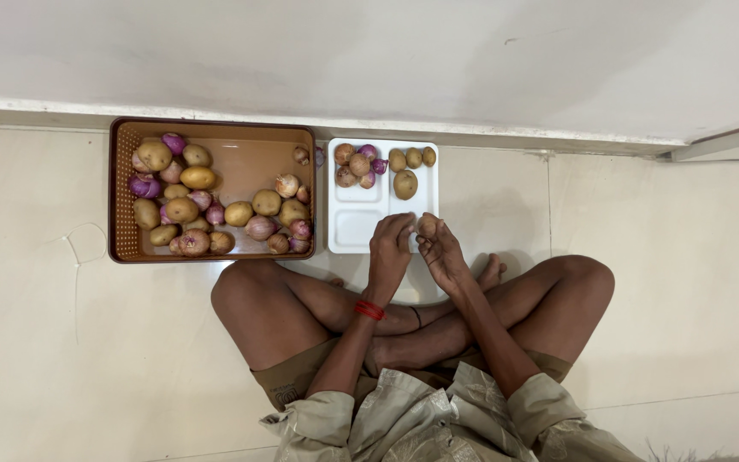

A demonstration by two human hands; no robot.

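Both hands meet over the near edge of the white compartment tray (341,239). Coming up from the crossed legs, the left hand (389,248) has a red thread band (369,310) at the wrist; its fingers curl forward and their tips touch a small potato (427,226). From the other side the right hand (443,255) closes its thumb and fingers around the same potato, so the two hands grip it together, fingertips almost meeting. The forearms rise from the lap and converge toward that point.

That potato is small, rounded and tan-brown, mostly hidden by the fingers, and is held just above the tray's near right corner.

At its far end the tray has two filled sections: the far left one holds a mix of little potatoes and purple onions (357,164), and the far right one holds four potatoes (405,184), three small and one larger. Its near sections look bare.

To the left of the tray, touching or just beside it, sits a brown perforated basket (121,188). It holds many loose potatoes (198,177) and purple onions (144,186), crowded along its left and near sides. Both containers rest on a pale tiled floor (643,214), close to the wall at the far side.
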